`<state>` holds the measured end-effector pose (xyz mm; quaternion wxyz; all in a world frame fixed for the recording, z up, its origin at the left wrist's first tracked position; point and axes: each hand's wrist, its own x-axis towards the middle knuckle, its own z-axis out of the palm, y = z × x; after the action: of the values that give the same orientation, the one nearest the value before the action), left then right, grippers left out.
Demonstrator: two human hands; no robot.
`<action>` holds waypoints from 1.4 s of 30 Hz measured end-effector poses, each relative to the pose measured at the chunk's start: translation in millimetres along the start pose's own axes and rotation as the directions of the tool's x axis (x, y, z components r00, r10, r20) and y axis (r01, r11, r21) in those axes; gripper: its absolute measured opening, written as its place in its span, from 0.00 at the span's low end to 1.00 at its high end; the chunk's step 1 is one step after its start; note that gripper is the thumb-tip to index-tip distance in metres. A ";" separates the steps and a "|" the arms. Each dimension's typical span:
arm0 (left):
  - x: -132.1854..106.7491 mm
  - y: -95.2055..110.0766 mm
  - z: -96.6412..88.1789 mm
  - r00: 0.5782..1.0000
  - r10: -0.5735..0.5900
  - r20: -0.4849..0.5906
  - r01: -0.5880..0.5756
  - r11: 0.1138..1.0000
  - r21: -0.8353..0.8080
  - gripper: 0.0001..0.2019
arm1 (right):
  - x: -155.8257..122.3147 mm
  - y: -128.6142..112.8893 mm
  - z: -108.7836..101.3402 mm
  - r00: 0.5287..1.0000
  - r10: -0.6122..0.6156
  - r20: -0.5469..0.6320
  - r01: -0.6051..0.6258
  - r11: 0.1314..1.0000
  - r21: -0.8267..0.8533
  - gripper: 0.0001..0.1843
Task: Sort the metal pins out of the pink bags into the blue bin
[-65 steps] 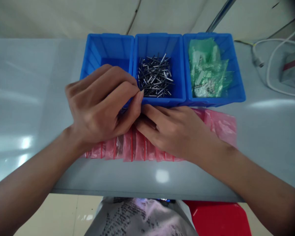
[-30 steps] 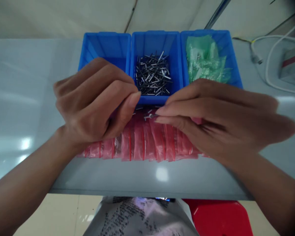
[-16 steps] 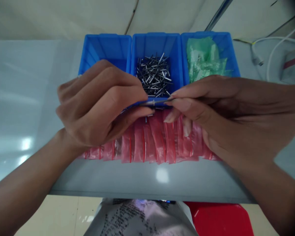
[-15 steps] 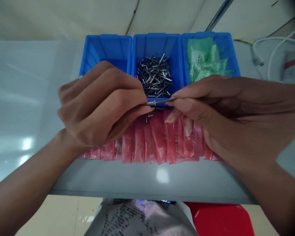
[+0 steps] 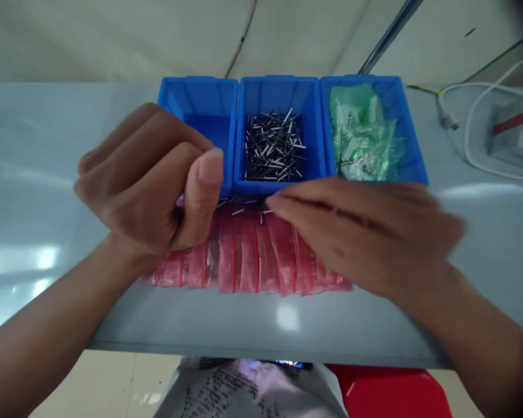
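Observation:
My left hand (image 5: 152,180) is curled into a closed fist with the thumb up, over the left end of a row of small pink zip bags (image 5: 244,255) on the grey table; what it holds is hidden. My right hand (image 5: 357,232) is motion-blurred, fingers stretched out flat over the right part of the pink bags, fingertips near a few loose metal pins (image 5: 248,206) lying at the bags' far edge. Behind stand three blue bins: the left bin (image 5: 200,104), the middle bin (image 5: 279,96) with many metal pins (image 5: 272,148), the right bin (image 5: 401,116) with green bags (image 5: 361,133).
A white cable (image 5: 475,116) and a white box with a red stripe (image 5: 516,133) lie at the far right of the table (image 5: 47,174). Below the table's near edge are a printed silver bag (image 5: 244,392) and a red stool (image 5: 392,392).
Both hands were pinching a metal pin between them; now they have parted. The left hand has closed into a fist and the right hand has dropped flat onto the pink bags.

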<state>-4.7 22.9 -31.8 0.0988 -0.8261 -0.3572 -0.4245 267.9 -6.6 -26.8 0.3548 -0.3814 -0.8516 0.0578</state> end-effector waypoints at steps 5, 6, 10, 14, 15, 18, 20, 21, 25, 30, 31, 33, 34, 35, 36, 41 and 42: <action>1.2 4.2 3.7 0.994 0.106 -0.013 -0.105 0.993 0.059 0.16 | 2.1 -7.3 10.6 0.898 -0.326 0.295 0.408 0.868 -0.284 0.18; 1.2 3.3 3.4 0.993 0.119 -0.017 -0.118 0.991 0.057 0.16 | 2.5 -7.6 11.6 0.899 -0.322 0.296 0.405 0.867 -0.290 0.17; 2.9 -0.9 1.3 0.995 0.102 0.009 -0.102 0.990 0.094 0.14 | 1.8 -7.1 13.4 0.927 -0.304 0.220 0.361 0.885 -0.296 0.16; 6.0 -8.0 0.6 0.958 0.285 0.039 -0.287 0.955 0.073 0.09 | 1.1 -8.0 12.6 0.986 -0.159 0.056 0.165 0.980 -0.116 0.13; 6.3 -9.2 0.3 0.938 0.340 0.069 -0.344 0.937 0.063 0.12 | 1.6 -8.3 11.9 0.990 -0.137 0.022 0.138 0.989 -0.057 0.11; 5.9 -9.3 -1.5 0.896 0.413 0.162 -0.421 0.907 0.016 0.17 | 4.0 -8.3 9.3 0.990 -0.135 -0.049 0.137 0.989 0.054 0.08; 5.2 -7.4 -1.9 0.895 0.401 0.196 -0.406 0.914 -0.015 0.19 | 5.5 -8.1 6.8 0.992 -0.116 -0.057 0.121 0.989 0.088 0.07; 5.0 -6.4 -1.5 0.897 0.395 0.198 -0.398 0.917 -0.024 0.19 | 6.1 -8.1 5.2 0.995 -0.082 -0.063 0.088 0.991 0.104 0.07; 6.1 -5.3 2.9 0.899 0.405 0.168 -0.409 0.912 -0.007 0.12 | 8.4 -9.9 -1.7 0.995 0.010 -0.102 0.006 0.988 0.151 0.07; 9.0 -6.4 5.6 0.882 0.451 0.141 -0.454 0.891 -0.011 0.12 | 10.2 -10.7 -5.5 0.995 0.084 -0.050 -0.074 0.979 0.190 0.08; 9.2 -6.3 5.6 0.884 0.444 0.143 -0.446 0.895 -0.022 0.12 | 10.3 -10.1 -5.3 0.997 0.048 -0.056 -0.036 0.980 0.194 0.07; 9.2 -5.6 5.2 0.890 0.430 0.153 -0.429 0.902 -0.037 0.11 | 10.4 -9.2 -4.3 0.998 0.016 -0.063 -0.004 0.981 0.193 0.05; 8.9 -5.1 4.9 0.893 0.422 0.157 -0.421 0.906 -0.040 0.10 | 10.4 -9.1 -3.8 0.997 0.021 -0.068 -0.007 0.978 0.208 0.04; 8.4 -4.4 4.5 0.896 0.414 0.160 -0.413 0.910 -0.041 0.09 | 10.4 -9.4 -3.3 0.997 0.049 -0.067 -0.032 0.972 0.233 0.04; 7.8 -3.5 3.8 0.901 0.399 0.170 -0.398 0.916 -0.042 0.09 | 10.4 -9.9 -3.0 0.993 0.096 -0.065 -0.076 0.961 0.266 0.05; 4.7 1.7 -0.7 0.934 0.291 0.209 -0.290 0.956 -0.036 0.11 | 10.3 -12.2 -4.7 0.970 0.217 -0.112 -0.145 0.880 0.452 0.09; 4.6 2.5 -1.1 0.939 0.275 0.205 -0.274 0.961 -0.036 0.10 | 10.4 -12.4 -5.1 0.966 0.227 -0.124 -0.143 0.870 0.473 0.10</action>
<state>-2.0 23.0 -27.1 0.1162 -0.9080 -0.2455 -0.3190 258.9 -9.0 -12.6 0.5012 -0.3702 -0.7385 0.2578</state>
